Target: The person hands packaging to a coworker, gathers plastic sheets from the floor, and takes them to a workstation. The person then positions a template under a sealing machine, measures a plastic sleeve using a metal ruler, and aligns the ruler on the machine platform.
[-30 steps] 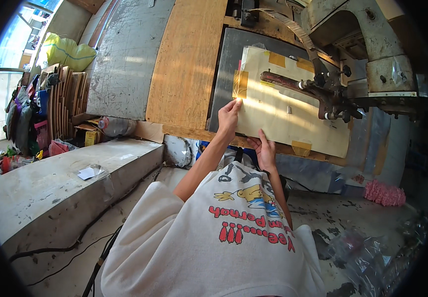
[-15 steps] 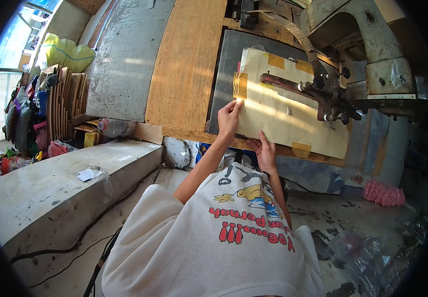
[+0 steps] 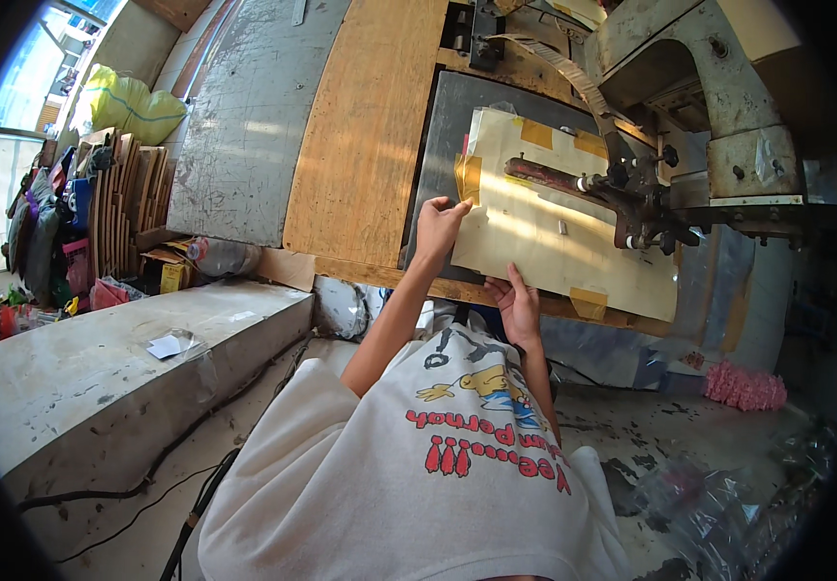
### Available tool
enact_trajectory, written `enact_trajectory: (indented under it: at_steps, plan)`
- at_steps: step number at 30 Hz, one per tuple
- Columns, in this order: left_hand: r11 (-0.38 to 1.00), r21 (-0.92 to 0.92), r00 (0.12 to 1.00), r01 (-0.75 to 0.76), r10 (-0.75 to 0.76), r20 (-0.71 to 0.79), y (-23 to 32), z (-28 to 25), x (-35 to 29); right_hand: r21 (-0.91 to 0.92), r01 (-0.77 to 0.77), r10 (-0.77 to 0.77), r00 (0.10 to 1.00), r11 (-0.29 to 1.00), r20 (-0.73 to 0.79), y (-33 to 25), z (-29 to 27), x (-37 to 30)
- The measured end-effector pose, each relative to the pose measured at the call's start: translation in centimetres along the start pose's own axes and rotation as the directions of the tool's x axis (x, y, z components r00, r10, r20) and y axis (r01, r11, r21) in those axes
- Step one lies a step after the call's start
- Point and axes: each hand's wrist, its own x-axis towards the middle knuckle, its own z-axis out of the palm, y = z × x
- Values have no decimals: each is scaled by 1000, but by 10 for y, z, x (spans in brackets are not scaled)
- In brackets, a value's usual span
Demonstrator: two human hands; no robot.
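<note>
Left hand (image 3: 441, 229) pinching amber tape (image 3: 470, 176), right hand (image 3: 517, 304) touching sheet (image 3: 520, 249), grip unclear — metal arm (image 3: 562, 181) overhanging, pink bundle (image 3: 745, 385) rightward

At the upper left, bright window panes (image 3: 45, 63) stand behind 1 yellow-green sack (image 3: 136, 105) with a darker stripe. Just below it, brown flat boards (image 3: 128, 203) stand on edge in a row. Nearby, 1 clear plastic bottle (image 3: 236, 258) lies on its side, right of 1 small yellow box (image 3: 175, 277). A white paper scrap (image 3: 167, 346) rests on the long pale ledge (image 3: 70, 373). On the right, 1 pink ruffled bundle (image 3: 745, 385) lies near crumpled clear plastic (image 3: 699, 508) on the stained floor (image 3: 588, 416).
</note>
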Motion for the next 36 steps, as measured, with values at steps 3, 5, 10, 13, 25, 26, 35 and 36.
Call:
enact_trajectory:
  at_steps: [3,5,10,13,25,26,35,36]
  plan:
    - [988,-49,944,145,-124,305,24,-8,0,5,-2,2,1000,1000,-6,-1,-1,0]
    - [993,-17,957,120,-111,269,14,-5,9,-4,-4,4,1000,1000,-7,-2,0,0]
    - [992,25,964,123,-125,236,15,0,19,-43,-49,47,998,998,-39,0,-4,-2]
    - [993,-32,960,113,-101,262,5,4,28,-72,-66,62,997,995,-48,5,-12,1]
    - [984,-159,979,85,-53,198,8,13,37,-61,-117,114,992,991,-47,16,-32,10]
    - [983,-168,984,78,-48,172,5,14,39,-57,-110,108,993,992,-46,17,-32,9]
    - [964,-256,987,67,-26,161,-9,22,49,-40,-111,109,993,993,-46,16,-32,10]
    - [960,-271,987,64,-21,159,-9,23,50,-38,-114,112,992,993,-51,16,-31,9]
